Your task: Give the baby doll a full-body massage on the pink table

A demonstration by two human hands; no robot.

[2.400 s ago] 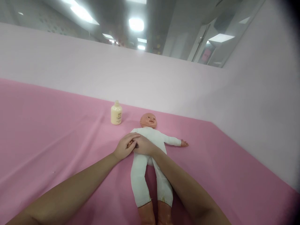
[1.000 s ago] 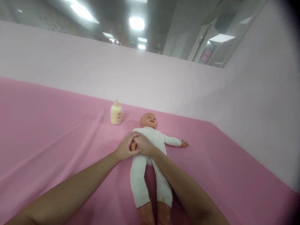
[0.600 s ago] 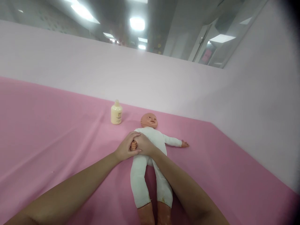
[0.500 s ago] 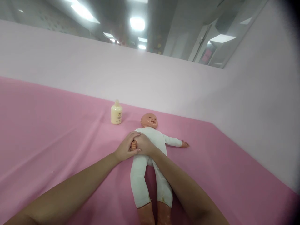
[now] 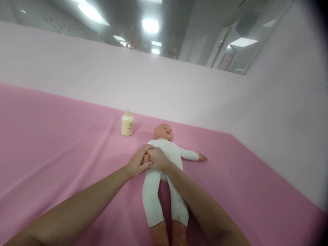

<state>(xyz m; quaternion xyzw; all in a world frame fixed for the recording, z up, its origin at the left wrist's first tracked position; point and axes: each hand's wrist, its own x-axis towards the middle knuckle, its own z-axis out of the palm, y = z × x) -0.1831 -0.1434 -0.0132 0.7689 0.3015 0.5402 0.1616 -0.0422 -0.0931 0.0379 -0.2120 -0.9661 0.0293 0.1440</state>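
Observation:
A baby doll with a white cloth body lies on its back, head away from me and feet towards me. My left hand is closed around the doll's arm at the left of the picture. The doll's small fist shows between my two hands. My right hand wraps the same arm from the other side, its fingers mostly hidden. The doll's other arm stretches out to the right, untouched.
A pale yellow bottle stands upright beyond my left hand, beside the doll's head. A pink padded surface lies under everything. Behind it rise a white wall and a mirror-like pane with reflected lights.
Both hands have shifted very slightly on the doll's arm, and my left thumb has drawn in a little. The doll's body and the bottle stay where they were.

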